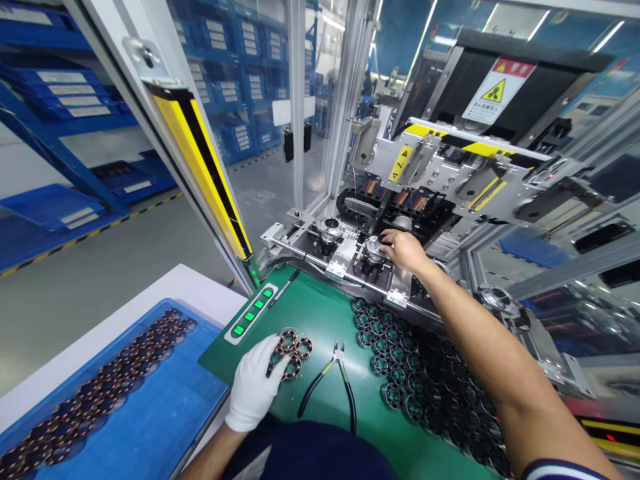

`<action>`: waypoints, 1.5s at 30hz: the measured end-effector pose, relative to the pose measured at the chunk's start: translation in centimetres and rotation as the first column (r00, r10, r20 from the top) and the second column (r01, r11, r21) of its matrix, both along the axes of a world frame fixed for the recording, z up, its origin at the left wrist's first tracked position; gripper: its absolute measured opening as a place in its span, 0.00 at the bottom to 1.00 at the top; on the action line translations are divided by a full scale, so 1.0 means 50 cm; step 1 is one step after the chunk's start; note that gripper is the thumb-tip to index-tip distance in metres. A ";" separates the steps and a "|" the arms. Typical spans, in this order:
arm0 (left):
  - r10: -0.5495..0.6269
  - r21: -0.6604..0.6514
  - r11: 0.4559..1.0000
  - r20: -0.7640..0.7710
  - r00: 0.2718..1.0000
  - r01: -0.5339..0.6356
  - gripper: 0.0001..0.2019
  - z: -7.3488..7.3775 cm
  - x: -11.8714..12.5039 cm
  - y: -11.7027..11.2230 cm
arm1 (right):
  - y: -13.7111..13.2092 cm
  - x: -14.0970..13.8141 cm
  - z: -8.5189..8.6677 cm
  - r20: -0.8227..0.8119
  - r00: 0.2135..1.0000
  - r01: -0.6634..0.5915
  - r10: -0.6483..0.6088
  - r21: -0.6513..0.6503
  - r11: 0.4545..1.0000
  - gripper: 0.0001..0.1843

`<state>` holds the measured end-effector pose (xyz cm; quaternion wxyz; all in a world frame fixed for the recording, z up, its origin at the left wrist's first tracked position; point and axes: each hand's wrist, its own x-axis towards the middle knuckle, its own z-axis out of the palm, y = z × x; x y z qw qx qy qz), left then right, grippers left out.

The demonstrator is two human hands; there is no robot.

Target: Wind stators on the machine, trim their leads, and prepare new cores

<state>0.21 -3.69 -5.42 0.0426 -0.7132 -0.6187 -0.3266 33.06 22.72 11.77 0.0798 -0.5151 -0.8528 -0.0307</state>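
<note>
My left hand [254, 383], in a white glove, rests at the green work surface with thumb and fingers closed round a copper-wound stator [273, 360]. Against it lie several more wound stators [304, 347], with loose wire ends. My bare right hand [400, 250] reaches into the winding machine. Its fingers are closed at the top of a round metal fixture [374, 249], on a dark stator core partly hidden by them. Another fixture [331, 229] to its left carries a dark core. Diagonal cutters [339, 360] lie with their jaws apart, right of the wound stators.
Rows of unwound black stator cores [393, 353] cover the right of the green surface, under my right arm. A blue tray [165, 400] of wound stators is at left. Green-lit buttons [254, 312] and a pen [284, 289] are near the yellow light curtain [200, 173].
</note>
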 end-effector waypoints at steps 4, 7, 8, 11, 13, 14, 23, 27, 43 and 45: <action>0.004 -0.016 1.000 0.010 1.000 -0.004 0.18 -0.002 0.001 0.000 | -0.026 0.010 -0.002 -0.005 1.000 -0.029 0.029 0.048 0.998 0.14; 0.007 -0.022 1.000 0.015 1.000 -0.006 0.18 -0.003 0.000 -0.003 | -0.056 0.014 -0.013 -0.008 0.999 -0.038 0.039 0.073 0.997 0.22; 0.007 -0.020 1.000 0.015 1.000 -0.007 0.18 -0.003 0.000 -0.004 | -0.063 0.014 -0.017 -0.009 0.999 -0.039 0.039 0.074 0.997 0.24; 0.007 -0.003 1.000 0.013 1.000 -0.007 0.18 -0.001 0.000 -0.005 | -0.069 0.007 -0.030 -0.015 0.999 -0.043 0.044 0.066 0.997 0.22; 0.004 0.014 1.000 0.011 1.000 -0.004 0.18 0.001 -0.001 -0.003 | -0.063 0.001 -0.032 -0.028 0.999 -0.044 0.046 0.063 0.997 0.18; 0.001 0.021 1.000 0.011 1.000 -0.001 0.18 0.002 -0.001 -0.002 | -0.061 -0.002 -0.030 -0.039 0.998 -0.041 0.044 0.066 0.997 0.17; -0.022 -0.035 0.999 0.052 0.998 0.024 0.19 0.004 -0.003 0.002 | -0.280 -0.005 -0.012 -0.270 0.962 0.015 0.046 0.219 0.976 0.25; -0.020 -0.082 0.996 0.080 0.997 0.026 0.19 0.004 -0.001 0.002 | -0.481 0.025 -0.084 -0.356 0.923 -0.060 0.145 0.239 0.969 0.22; -0.060 -0.031 0.998 0.011 0.998 0.061 0.18 0.003 -0.011 0.006 | -0.576 0.038 -0.139 -0.567 0.823 0.084 -0.025 0.079 0.993 0.08; -0.077 0.005 0.997 -0.010 0.997 0.077 0.18 -0.003 -0.015 0.009 | -0.499 0.082 -0.064 -0.607 0.795 0.095 -0.012 0.104 0.990 0.07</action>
